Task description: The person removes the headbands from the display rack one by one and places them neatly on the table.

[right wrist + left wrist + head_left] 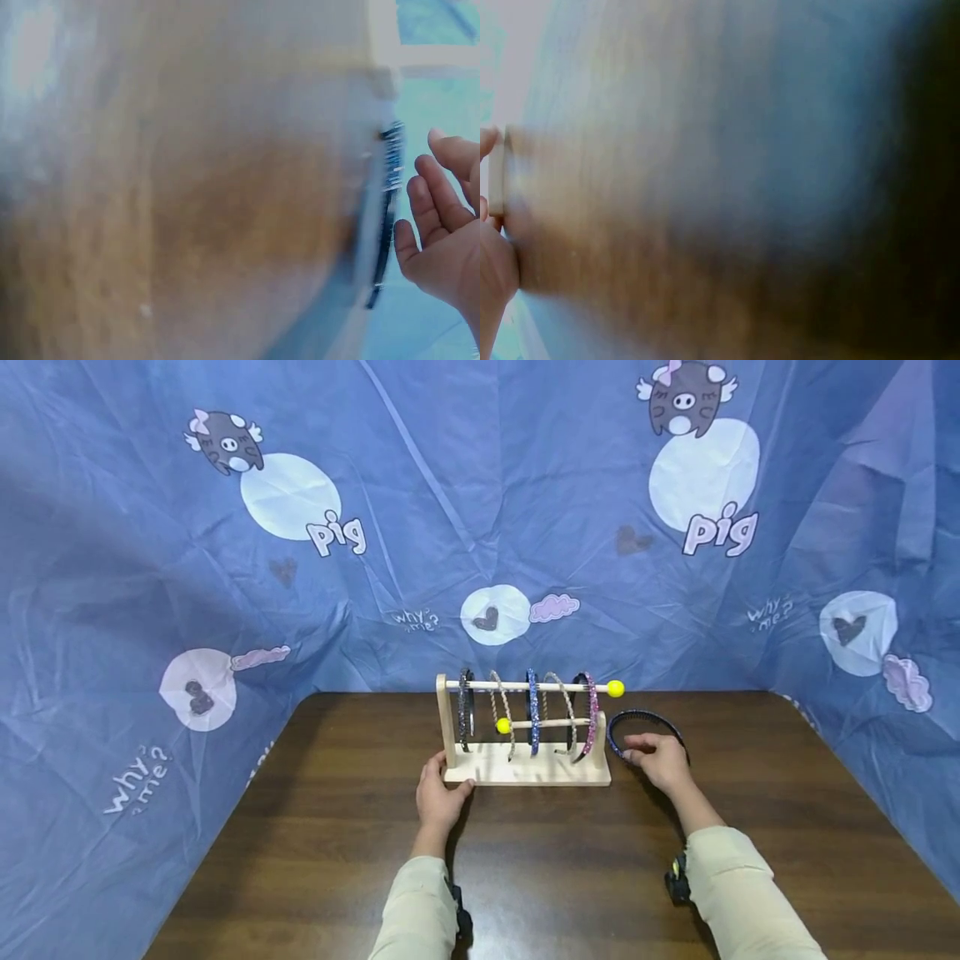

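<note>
My left hand (439, 795) grips the left end of a light wooden headband stand (525, 771), thumb at the front edge of its base. The left wrist view shows a little of that hand (493, 262) and a strip of the wooden base (498, 176). A dark blue-black headband (647, 713) lies on the table right of the stand. Over its near side is my right hand (662, 762). In the right wrist view the fingers of the right hand (442, 210) are loosely bent with nothing between them, beside the glittery headband (393, 161).
Several headbands hang on the stand's rods, including a black one (463, 714), a blue one (533, 714) and a pink one (592, 718). Yellow balls (616, 688) cap the rods. A blue printed cloth (420, 527) surrounds the brown table (562, 860).
</note>
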`<state>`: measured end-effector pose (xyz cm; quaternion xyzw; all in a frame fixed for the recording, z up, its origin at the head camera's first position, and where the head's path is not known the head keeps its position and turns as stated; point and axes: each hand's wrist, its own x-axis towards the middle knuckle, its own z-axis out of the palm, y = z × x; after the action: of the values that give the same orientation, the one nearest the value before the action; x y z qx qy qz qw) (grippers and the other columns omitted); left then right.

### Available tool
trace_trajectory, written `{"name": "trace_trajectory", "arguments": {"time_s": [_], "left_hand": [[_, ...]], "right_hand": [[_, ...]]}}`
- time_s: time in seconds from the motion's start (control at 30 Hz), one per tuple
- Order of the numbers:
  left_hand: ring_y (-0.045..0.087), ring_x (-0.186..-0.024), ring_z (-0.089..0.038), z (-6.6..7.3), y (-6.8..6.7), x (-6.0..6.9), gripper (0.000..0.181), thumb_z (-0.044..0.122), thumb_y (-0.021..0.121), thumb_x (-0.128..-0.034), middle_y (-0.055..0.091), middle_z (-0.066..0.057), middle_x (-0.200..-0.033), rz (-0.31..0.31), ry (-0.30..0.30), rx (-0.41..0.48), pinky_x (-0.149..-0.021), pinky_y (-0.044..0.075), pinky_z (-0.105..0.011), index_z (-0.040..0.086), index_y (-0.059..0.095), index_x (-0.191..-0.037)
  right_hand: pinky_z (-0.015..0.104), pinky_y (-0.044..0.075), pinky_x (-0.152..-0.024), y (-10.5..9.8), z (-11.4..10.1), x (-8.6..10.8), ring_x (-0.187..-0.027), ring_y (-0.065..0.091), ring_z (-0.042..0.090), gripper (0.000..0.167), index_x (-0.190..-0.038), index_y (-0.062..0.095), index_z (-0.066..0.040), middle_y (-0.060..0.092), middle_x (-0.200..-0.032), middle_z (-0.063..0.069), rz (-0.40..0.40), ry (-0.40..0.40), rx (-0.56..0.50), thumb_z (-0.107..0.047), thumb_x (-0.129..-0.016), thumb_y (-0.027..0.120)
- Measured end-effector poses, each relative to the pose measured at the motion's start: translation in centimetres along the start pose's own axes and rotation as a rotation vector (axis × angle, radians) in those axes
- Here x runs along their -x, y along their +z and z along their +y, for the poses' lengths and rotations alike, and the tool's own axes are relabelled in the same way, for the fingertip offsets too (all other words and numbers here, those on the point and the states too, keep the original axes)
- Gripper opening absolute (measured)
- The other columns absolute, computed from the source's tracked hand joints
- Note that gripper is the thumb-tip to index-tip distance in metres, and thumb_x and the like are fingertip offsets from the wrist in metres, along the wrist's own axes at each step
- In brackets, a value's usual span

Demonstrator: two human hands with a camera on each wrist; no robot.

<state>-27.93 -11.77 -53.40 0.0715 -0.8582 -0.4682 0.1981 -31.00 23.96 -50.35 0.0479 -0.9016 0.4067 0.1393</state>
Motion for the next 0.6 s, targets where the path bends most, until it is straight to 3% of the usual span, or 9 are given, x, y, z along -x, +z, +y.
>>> {"name": "trace_trajectory", "arguments": {"time_s": [0.27, 0.47, 0.6], "left_hand": [[0.052, -0.109, -0.033, -0.2, -0.1, 0.0, 0.064, 0.011, 0.081, -0.0661, 0.056, -0.014, -0.118, -0.004, -0.010, 0.001, -0.093, 0.038, -0.045, 0.006, 0.054, -0.123], [0.052, -0.109, -0.033, -0.1, -0.1, 0.0, 0.063, 0.011, 0.081, -0.0662, 0.056, -0.014, -0.118, -0.003, -0.018, -0.012, -0.093, 0.038, -0.045, 0.006, 0.054, -0.123], [0.052, -0.108, -0.034, 0.1, -0.2, 0.2, 0.063, 0.010, 0.081, -0.0661, 0.056, -0.015, -0.118, -0.008, -0.026, -0.005, -0.093, 0.038, -0.046, 0.004, 0.053, -0.123]], "right_hand": [[0.016, 0.045, -0.068, -0.6, -2.7, 1.6, -0.087, 0.061, 0.022, 0.030, -0.110, 0.063, 0.007, 0.066, -0.101, 0.020, 0.051, 0.017, -0.180, -0.004, -0.083, 0.068], [0.014, 0.044, -0.071, -0.2, -4.2, 2.6, -0.082, 0.058, 0.004, 0.032, -0.112, 0.062, 0.006, 0.064, -0.102, 0.021, 0.091, 0.000, -0.336, -0.006, -0.083, 0.068], [0.013, 0.044, -0.075, 0.1, -5.3, 3.3, -0.085, 0.057, 0.003, 0.032, -0.112, 0.060, 0.010, 0.062, -0.105, 0.026, 0.108, -0.024, -0.474, -0.003, -0.083, 0.068]]}}
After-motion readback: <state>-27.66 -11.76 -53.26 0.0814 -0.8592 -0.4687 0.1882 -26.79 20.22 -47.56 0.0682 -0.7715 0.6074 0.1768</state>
